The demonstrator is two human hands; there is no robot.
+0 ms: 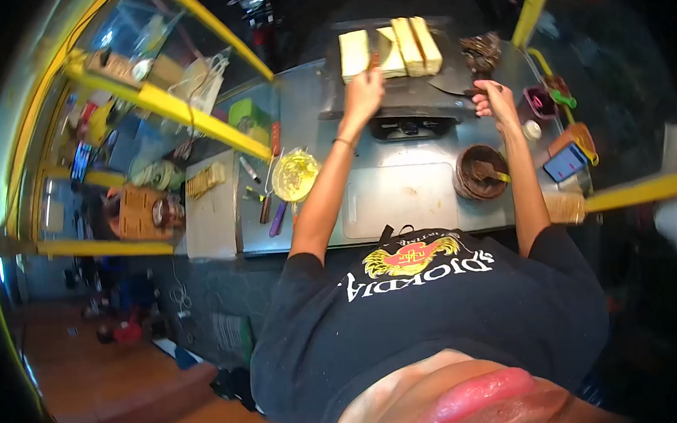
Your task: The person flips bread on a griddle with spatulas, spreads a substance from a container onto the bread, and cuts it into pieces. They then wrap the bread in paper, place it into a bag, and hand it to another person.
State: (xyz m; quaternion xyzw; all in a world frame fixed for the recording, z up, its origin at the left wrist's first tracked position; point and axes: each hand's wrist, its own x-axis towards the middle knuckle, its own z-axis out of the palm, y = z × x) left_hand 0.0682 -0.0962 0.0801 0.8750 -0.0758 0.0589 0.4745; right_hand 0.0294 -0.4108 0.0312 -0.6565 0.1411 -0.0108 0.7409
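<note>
Several pale yellow bread slabs [354,55] lie side by side on a dark flat griddle [334,89]. My left hand [364,95] is closed at the griddle's near side, around the brown handle [375,59] of a spatula. Its metal blade [385,42] reaches in among the bread. To the right of the griddle, my right hand [493,100] grips the dark handle of a knife-like spreader [447,91]. That tool's thin blade points left over the griddle's near right part, just below the bread.
A tub of brown spread [480,172] stands by my right forearm, a bowl of yellow spread [296,175] left of my left forearm. A white cutting board [399,201] lies in front of me. A phone [566,163] rests at right. A yellow frame bar [196,115] crosses the left side.
</note>
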